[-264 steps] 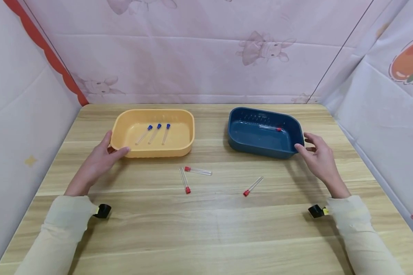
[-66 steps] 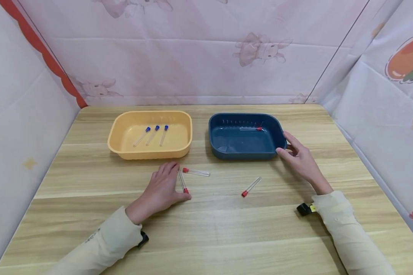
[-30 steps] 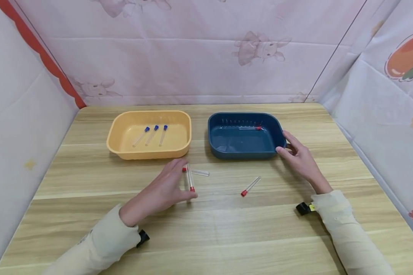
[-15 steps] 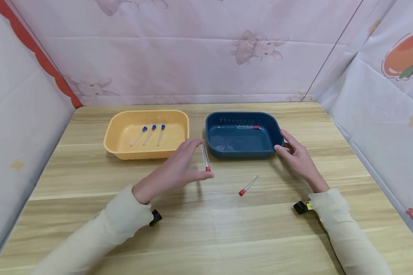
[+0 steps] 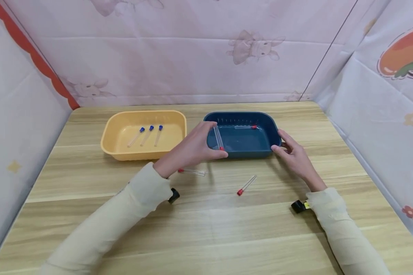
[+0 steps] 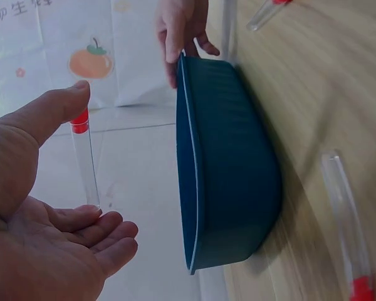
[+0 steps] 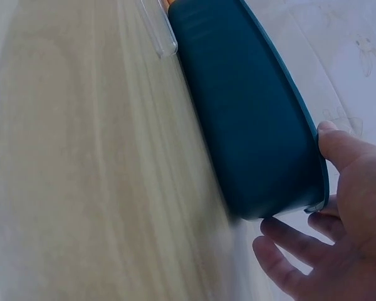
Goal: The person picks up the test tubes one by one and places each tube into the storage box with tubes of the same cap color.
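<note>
My left hand pinches a clear test tube with a red cap by its two ends, thumb at the cap and fingertips at the rounded end. Hand and tube are raised at the near left corner of the dark blue plastic bin, overlapping it in the head view. In the left wrist view the tube shows beside the bin's open side. My right hand grips the bin's right end, thumb on the rim and fingers against the outside. One red-capped tube lies inside that bin.
A yellow bin stands to the left, holding 3 blue-capped tubes. On the wooden table two more red-capped tubes lie: one below my left wrist, another in front of the blue bin. Printed cloth walls surround the table.
The blue bin has shifted left with my right hand on it. My left hand left the yellow bin, picked a red-capped tube off the table and carried it up and right to the blue bin.
</note>
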### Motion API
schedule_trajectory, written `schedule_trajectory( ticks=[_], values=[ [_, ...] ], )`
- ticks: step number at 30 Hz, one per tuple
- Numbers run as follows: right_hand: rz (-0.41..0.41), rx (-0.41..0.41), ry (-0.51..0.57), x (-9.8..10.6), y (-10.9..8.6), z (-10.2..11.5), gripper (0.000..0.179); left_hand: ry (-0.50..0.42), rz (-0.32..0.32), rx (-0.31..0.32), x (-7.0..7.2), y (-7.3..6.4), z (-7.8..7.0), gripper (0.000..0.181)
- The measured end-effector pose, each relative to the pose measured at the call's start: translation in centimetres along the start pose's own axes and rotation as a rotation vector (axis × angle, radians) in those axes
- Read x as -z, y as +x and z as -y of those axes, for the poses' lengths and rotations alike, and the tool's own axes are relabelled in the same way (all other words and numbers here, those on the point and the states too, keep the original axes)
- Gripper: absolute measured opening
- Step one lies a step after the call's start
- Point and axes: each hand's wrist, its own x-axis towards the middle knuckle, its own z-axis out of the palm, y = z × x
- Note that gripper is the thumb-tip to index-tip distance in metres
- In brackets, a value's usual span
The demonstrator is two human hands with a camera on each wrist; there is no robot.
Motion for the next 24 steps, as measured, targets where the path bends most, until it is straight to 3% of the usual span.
schedule_trajectory(
  ticks=[13, 24],
  values=[
    [0.006, -0.013, -0.012, 0.1, 0.1, 0.5, 0.064, -0.007, 0.021, 0.03, -2.4, 5.4, -0.6, 0.098],
    [0.003, -0.046, -0.025, 0.0, 0.0, 0.8, 0.063, -0.024, 0.014, 0.07, -4.8, 8.7, -0.3, 0.095]
  ],
)
